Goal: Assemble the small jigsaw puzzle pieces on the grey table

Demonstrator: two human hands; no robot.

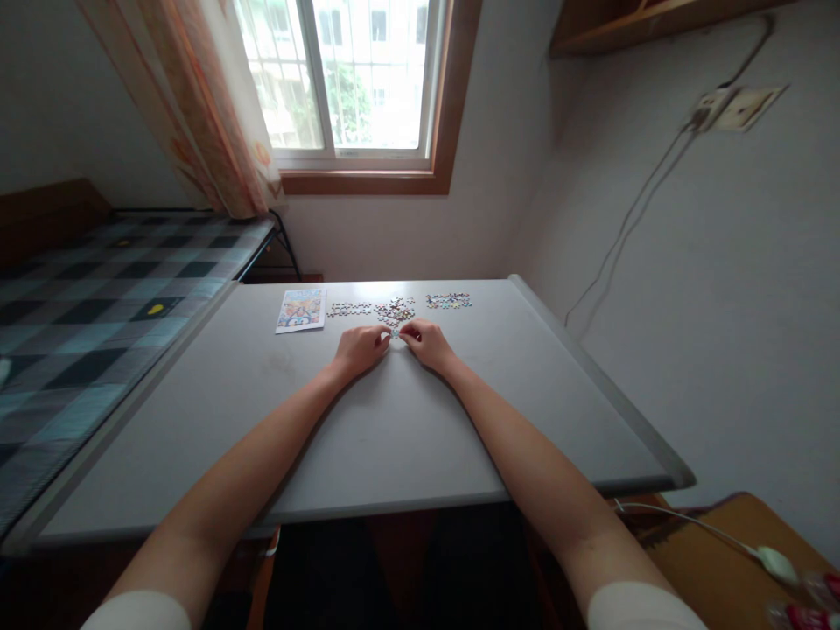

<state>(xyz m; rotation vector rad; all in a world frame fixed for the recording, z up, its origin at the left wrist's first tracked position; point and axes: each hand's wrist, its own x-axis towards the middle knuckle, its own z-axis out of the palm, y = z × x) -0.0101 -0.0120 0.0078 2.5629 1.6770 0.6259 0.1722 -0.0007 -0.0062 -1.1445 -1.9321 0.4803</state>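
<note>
My left hand (363, 347) and my right hand (428, 343) meet near the far middle of the table, thumbs and fingertips pinched. Between the fingertips is a small bluish jigsaw puzzle piece (395, 332), which both hands seem to grip from opposite sides; whether it is one piece or two joined is too small to tell. Just beyond the fingers lies a loose pile of puzzle pieces (395, 311). Left of it, more pieces (350, 309) are laid out in rows, and another group (450, 301) sits to the right. A printed picture sheet (300, 311) rests at the far left.
The white table (394, 437) has raised edges at its left and right. A bed (131, 271) with a checked cover stands at the left. Below the table's right corner is a brown surface (728, 534) with a white charger (778, 564). A cable (623, 223) hangs on the right wall.
</note>
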